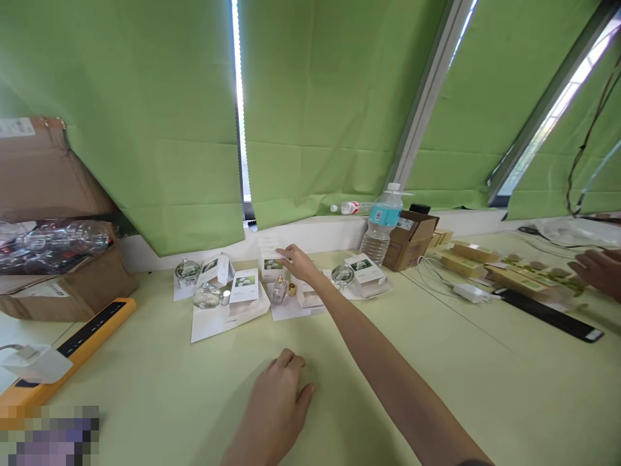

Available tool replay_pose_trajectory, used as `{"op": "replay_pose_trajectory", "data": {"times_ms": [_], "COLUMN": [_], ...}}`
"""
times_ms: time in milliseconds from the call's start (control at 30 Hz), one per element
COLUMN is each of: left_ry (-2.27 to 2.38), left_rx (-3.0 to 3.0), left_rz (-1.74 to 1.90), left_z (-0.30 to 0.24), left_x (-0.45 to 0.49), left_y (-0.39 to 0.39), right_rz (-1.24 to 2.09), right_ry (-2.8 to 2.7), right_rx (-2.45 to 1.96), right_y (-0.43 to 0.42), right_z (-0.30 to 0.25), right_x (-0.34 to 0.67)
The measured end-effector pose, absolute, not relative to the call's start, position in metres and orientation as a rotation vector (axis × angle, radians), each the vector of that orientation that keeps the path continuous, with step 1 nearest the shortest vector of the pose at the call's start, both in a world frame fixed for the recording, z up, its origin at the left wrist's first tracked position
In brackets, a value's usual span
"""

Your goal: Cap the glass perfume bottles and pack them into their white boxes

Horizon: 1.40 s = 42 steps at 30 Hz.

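My right hand (pixel 297 264) reaches to the back of the table, fingers pinched at the upper edge of a small upright white box (pixel 272 268) with a green picture. Just in front of that box stand a clear perfume bottle (pixel 279 291) and a gold cap (pixel 292 288). Nearer to me, my left hand (pixel 277 408) rests on the table, holding nothing, with fingers loosely bent and thumb apart. Left of the box are another white box (pixel 244 285), a round glass bottle (pixel 206 296) and a further bottle (pixel 187 272). To the right lie a round bottle (pixel 342 276) and white box (pixel 363 268).
A large water bottle (pixel 383 223) and a cardboard box (pixel 410 241) stand behind on the right. An orange power strip (pixel 104 327) and a carton of plastic bottles (pixel 72 291) are on the left. Another person's hand (pixel 599 268) is at far right, near yellowish boxes (pixel 526 278).
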<state>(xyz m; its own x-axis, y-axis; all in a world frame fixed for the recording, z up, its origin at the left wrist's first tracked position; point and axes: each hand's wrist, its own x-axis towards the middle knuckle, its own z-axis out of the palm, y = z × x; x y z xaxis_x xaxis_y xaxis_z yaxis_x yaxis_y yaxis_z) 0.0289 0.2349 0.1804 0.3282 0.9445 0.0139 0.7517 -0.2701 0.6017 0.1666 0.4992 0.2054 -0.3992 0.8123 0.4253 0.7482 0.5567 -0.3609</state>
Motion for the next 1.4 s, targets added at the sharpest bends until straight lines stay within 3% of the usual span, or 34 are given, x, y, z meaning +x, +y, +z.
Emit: {"op": "replay_pose_trajectory", "data": {"times_ms": [567, 867, 1067, 1400], "left_ry": [1.519, 1.506, 1.51, 1.524], "left_rx": [2.224, 2.251, 2.265, 2.326], "left_rz": [0.264, 0.309, 0.26, 0.238], "left_z": [0.18, 0.18, 0.184, 0.18], "left_x": [0.034, 0.033, 0.035, 0.037], "left_y": [0.239, 0.238, 0.235, 0.235], "right_rz": [0.025, -0.22, -0.249, -0.144], "right_ry": [-2.209, -2.057, -2.204, -2.322], "right_rx": [-1.351, -1.519, -1.676, -1.992], "right_y": [0.487, 0.448, 0.394, 0.35], "right_z": [0.212, 0.231, 0.209, 0.174], "right_x": [0.176, 0.269, 0.32, 0.317]}}
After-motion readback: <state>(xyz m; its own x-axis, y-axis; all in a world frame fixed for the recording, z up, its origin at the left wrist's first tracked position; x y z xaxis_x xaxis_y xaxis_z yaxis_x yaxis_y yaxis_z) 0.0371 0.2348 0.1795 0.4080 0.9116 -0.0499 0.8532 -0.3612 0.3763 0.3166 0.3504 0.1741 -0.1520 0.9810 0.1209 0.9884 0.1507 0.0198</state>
